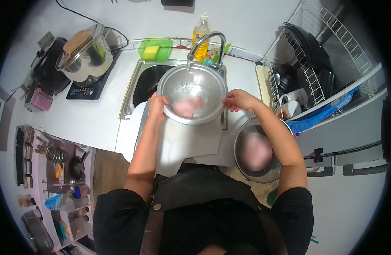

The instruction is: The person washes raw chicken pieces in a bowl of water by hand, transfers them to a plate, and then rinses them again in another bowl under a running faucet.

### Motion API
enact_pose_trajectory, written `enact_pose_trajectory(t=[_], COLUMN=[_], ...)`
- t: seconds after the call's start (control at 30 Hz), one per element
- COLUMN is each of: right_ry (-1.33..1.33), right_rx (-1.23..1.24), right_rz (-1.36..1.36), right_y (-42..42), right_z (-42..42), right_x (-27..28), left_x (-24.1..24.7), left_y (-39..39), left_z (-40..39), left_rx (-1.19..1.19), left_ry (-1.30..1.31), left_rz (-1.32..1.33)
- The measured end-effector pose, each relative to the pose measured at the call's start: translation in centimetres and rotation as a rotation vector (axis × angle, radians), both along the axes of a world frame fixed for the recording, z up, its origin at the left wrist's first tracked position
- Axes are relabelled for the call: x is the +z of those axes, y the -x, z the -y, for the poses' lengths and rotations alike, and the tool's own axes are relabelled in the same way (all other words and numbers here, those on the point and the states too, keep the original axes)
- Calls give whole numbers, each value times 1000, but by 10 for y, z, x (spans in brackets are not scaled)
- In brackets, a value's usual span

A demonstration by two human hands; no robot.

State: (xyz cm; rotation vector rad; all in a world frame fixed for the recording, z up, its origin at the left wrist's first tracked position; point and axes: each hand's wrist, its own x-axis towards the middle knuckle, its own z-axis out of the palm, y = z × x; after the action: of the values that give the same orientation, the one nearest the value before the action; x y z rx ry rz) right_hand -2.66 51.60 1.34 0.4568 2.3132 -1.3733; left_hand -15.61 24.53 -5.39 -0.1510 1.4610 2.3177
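Both hands hold a metal mixing bowl (170, 87) by its rim, over the right part of the sink (127, 105). My left hand (157, 106) grips the left side, thumb over the rim. On the right side, the fingers of my right hand (240, 100) pinch the edge. Water runs from the curved chrome faucet (211, 35) into the bowl. A pale pink piece, perhaps raw meat, (185, 106) lies at the bowl's bottom, under splashing water. Below my right forearm stands a larger metal bowl (241, 127) with a blurred pink mass (255, 152) in it.
Behind the sink are a green caddy (165, 52) with a yellow sponge (150, 52) and a yellow dish soap bottle (200, 38). An induction cooktop (83, 91) carries a glass-lidded pot (93, 60) at left. A dish rack (305, 73) with mugs stands right. Shelves (42, 165) line the lower left.
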Motion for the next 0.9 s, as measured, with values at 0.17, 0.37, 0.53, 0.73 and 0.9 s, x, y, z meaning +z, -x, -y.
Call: enact_pose_trajectory(t=[0.17, 0.37, 0.53, 0.73, 0.9], right_ry=[15, 20, 24, 40, -74], right_rx=[22, 21, 10, -60, -225], right_rz=[14, 1, 2, 29, -93], right_y=[2, 1, -1, 6, 73], right_z=[-5, -3, -2, -8, -54], right_x=[-5, -1, -2, -1, -49], left_x=[-8, -12, -16, -14, -16], left_y=[2, 2, 4, 3, 3], left_z=[3, 3, 2, 4, 5], left_rx=[-26, -18, -23, 5, 26], left_ry=[35, 34, 47, 57, 52], left_rz=[-41, -85, -86, -110, -113])
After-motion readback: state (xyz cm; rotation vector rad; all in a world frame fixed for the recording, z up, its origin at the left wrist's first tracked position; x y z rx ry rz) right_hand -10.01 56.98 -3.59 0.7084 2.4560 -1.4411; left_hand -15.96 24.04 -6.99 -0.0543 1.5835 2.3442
